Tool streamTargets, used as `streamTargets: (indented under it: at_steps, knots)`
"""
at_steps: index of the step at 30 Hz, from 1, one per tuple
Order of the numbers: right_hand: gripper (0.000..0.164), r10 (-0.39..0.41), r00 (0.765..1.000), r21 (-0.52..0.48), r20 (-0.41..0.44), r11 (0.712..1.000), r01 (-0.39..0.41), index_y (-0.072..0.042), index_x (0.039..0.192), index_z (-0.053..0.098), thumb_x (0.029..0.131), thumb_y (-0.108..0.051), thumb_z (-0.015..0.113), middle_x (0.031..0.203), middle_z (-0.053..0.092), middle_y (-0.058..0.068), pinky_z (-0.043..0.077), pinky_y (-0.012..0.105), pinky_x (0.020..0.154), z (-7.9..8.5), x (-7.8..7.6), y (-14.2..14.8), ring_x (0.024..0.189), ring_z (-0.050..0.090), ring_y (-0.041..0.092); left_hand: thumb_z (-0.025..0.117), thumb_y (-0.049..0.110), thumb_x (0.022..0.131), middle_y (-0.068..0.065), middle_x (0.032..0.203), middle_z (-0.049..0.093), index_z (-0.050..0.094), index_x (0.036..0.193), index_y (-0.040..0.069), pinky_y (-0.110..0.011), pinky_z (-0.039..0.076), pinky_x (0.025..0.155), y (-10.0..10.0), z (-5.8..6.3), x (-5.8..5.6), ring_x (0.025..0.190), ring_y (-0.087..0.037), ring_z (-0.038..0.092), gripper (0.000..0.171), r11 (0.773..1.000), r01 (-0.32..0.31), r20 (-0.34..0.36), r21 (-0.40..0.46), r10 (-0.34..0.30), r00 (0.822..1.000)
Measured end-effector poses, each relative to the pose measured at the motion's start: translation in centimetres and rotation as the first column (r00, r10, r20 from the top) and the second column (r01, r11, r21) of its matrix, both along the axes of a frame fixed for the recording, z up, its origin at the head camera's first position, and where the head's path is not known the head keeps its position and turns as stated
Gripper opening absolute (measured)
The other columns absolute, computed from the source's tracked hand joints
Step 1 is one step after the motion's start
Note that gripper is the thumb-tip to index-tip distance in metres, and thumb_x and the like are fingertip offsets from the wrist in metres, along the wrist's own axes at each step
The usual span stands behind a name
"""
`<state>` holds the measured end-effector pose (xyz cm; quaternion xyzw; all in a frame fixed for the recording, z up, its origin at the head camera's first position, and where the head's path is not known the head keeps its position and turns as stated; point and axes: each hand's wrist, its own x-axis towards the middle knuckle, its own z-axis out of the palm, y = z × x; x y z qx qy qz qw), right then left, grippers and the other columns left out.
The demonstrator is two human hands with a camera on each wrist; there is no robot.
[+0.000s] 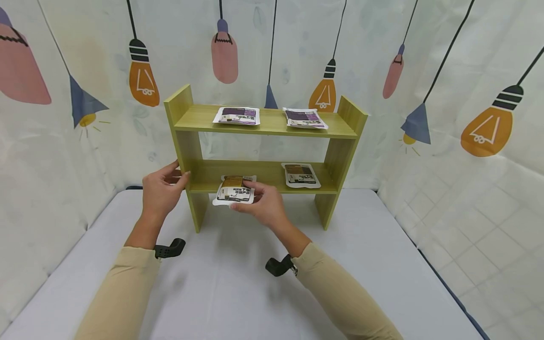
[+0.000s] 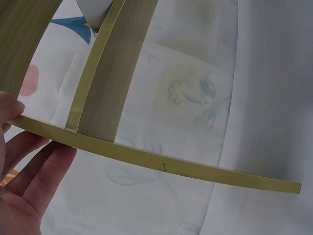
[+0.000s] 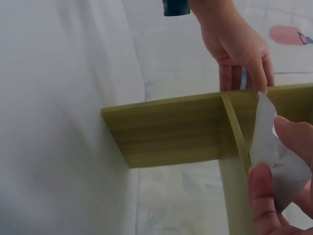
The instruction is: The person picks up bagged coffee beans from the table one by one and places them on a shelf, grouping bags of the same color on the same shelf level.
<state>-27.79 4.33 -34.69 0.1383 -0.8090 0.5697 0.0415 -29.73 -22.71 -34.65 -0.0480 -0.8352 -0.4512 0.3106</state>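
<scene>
A small two-tier wooden shelf [image 1: 267, 173] stands on the white table. My left hand [image 1: 160, 191] grips its left side panel [image 1: 190, 148], thumb on the front edge and fingers along the outer face, as the left wrist view shows at the panel's edge [image 2: 132, 154]. My right hand [image 1: 267, 206] pinches a flat white-bordered pouch [image 1: 234, 192] with a brown and white label, thumb and fingers on its right part. The pouch is at the left front of the lower board, tilted and overlapping its front edge. In the right wrist view its plain pale back [image 3: 281, 169] shows.
On the lower board's right lies a similar brown-labelled pouch [image 1: 300, 175]. Two purple-labelled pouches, one left [image 1: 236, 116] and one right [image 1: 305, 119], lie on the upper board. A lamp-patterned curtain [image 1: 289, 38] hangs behind. The white tabletop [image 1: 229, 283] extends in front.
</scene>
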Motion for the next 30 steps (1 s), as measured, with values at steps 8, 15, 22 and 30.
streamTargets:
  at_steps: [8,15,22,30]
  knots:
    - [0.067,-0.038,0.998,0.039,-0.056,0.998,0.040,-0.015,0.133,0.071,0.072,-0.029,0.095,0.097,0.078,0.007,0.052,0.022,0.061,-0.3,-0.5,0.1,0.079,0.068,0.011,0.069,0.031,0.098,-0.020,0.117,0.075,0.059,0.145,0.017,0.000,0.047,0.067,0.1,0.0,-0.1,0.089,-0.020,0.074,0.050,1.000,-0.010,0.014,0.000,0.010,1.000]
    - [0.063,-0.064,0.990,0.091,-0.122,0.993,0.075,-0.015,0.131,0.072,0.073,-0.032,0.094,0.089,0.077,0.005,0.049,0.022,0.057,-0.4,-0.8,-0.1,0.072,0.062,0.009,0.068,0.031,0.099,-0.021,0.119,0.075,0.058,0.146,0.017,-0.001,0.047,0.068,0.2,0.0,0.0,0.098,-0.037,0.074,0.051,1.000,-0.002,0.022,0.011,0.002,1.000]
    - [0.061,-0.079,0.982,0.117,-0.170,0.988,0.099,-0.015,0.129,0.073,0.074,-0.035,0.093,0.076,0.072,0.002,0.044,0.021,0.052,-0.4,-0.9,-0.3,0.062,0.056,0.008,0.067,0.032,0.099,-0.021,0.119,0.075,0.057,0.147,0.017,0.001,0.046,0.067,0.1,-0.1,0.0,0.098,-0.037,0.073,0.051,1.000,-0.007,0.031,0.008,0.006,0.999]
    - [0.059,-0.067,0.982,0.076,-0.178,0.994,0.082,-0.013,0.129,0.073,0.077,-0.034,0.090,0.067,0.073,0.002,0.045,0.023,0.048,-0.6,-1.3,-0.4,0.056,0.070,0.009,0.067,0.034,0.099,-0.021,0.119,0.074,0.057,0.147,0.017,0.001,0.045,0.067,0.1,-0.1,0.0,0.099,-0.038,0.073,0.052,1.000,-0.004,0.030,0.009,0.003,1.000]
